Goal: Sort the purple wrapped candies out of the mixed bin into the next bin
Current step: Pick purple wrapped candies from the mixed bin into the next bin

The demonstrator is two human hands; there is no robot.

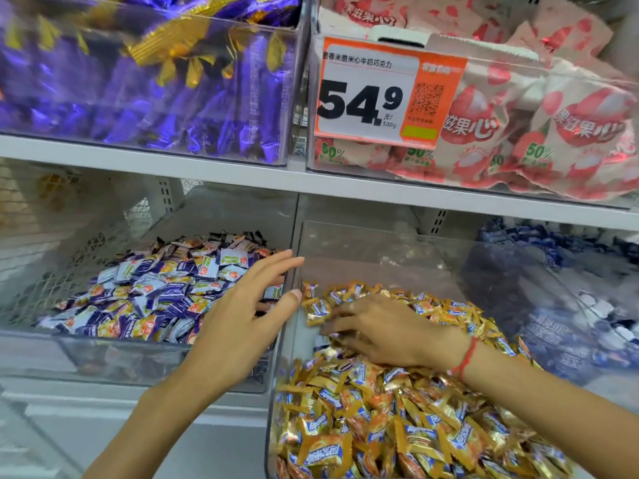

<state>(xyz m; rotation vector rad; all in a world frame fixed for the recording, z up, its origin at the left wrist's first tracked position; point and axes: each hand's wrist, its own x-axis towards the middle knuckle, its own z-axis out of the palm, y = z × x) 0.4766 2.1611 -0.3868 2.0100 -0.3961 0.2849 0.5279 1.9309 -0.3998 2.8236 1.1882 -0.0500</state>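
my left hand [242, 316] hangs over the divider between the two lower bins, fingers spread wide and straight, holding nothing that i can see. my right hand [377, 331] lies palm down on the heap in the gold bin [345, 444], fingers reaching left and pressed into the wrappers. whether they have pinched a candy i cannot tell; the fingertips are blurred and half buried. there is a hint of something darker just under them, near the bin's left wall, which may be a purple candy, but i would not swear to it.

the purple bin [145, 299] to the left already holds a deep spread of purple and white candies [173, 292], with orange marks on many of them. it looks like the place the purple ones go. the gold bin is piled high with gold and orange candies [397, 426], many printed with blue bands, so blue and purple are hard to tell apart at a glance.

as for progress, i judge most of the visible top layer of the gold heap is free of purple strays. what lies deeper i cannot see. so the surface seems nearly done, and what is left is digging through the pile, lifting out any purple piece and passing it across the divider to the left bin.
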